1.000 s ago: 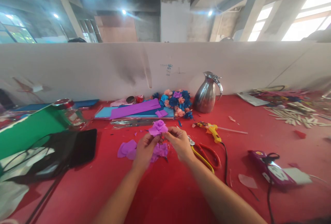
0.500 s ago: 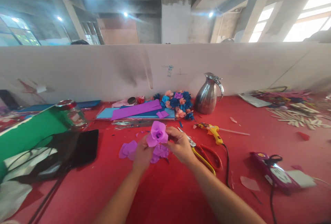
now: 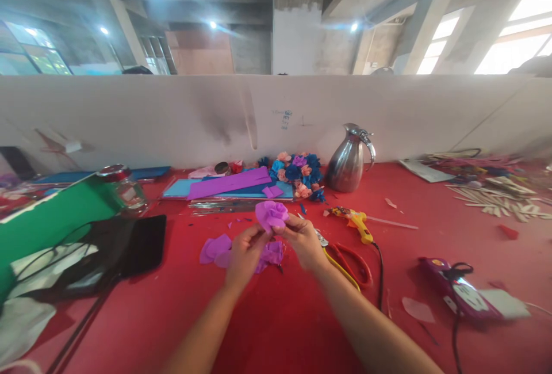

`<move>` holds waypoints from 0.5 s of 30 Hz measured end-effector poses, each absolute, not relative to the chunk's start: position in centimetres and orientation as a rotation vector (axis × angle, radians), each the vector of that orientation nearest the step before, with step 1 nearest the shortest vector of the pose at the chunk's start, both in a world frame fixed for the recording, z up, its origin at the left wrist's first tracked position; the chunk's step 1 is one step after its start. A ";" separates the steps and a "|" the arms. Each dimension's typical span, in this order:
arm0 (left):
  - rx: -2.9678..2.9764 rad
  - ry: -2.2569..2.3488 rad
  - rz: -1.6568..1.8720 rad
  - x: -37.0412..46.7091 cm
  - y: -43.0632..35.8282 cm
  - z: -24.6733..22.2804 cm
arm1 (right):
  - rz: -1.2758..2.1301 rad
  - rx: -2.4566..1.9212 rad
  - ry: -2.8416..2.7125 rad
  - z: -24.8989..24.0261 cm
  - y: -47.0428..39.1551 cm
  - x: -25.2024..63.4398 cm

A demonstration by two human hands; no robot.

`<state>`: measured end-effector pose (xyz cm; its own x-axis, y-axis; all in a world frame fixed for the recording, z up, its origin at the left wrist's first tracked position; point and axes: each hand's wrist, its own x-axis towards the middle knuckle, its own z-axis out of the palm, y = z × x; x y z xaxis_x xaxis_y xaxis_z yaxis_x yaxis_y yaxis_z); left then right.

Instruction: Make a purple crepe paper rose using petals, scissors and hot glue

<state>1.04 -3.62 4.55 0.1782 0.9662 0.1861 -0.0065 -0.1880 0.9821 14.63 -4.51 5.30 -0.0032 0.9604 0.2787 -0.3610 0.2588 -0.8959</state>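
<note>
Jointly, our left hand (image 3: 243, 254) and right hand (image 3: 307, 244) pinched the flower (image 3: 271, 214); petals (image 3: 215, 248) (purple too) lay on the table (image 3: 278, 322).

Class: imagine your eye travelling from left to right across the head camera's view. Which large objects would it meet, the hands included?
Green panel → clear jar → left hand → purple flower → right hand → steel jug → purple power strip.
</note>
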 end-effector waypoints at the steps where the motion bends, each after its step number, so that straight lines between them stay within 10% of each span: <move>1: 1.410 0.967 1.200 1.1 -3.6 4.4 | 1.212 -0.730 -1.086 5.3 -4.5 14.5; 15: 0.866 1.018 1.434 0.4 -1.2 3.1 | 0.168 -2.321 -1.108 4.3 -3.4 30.9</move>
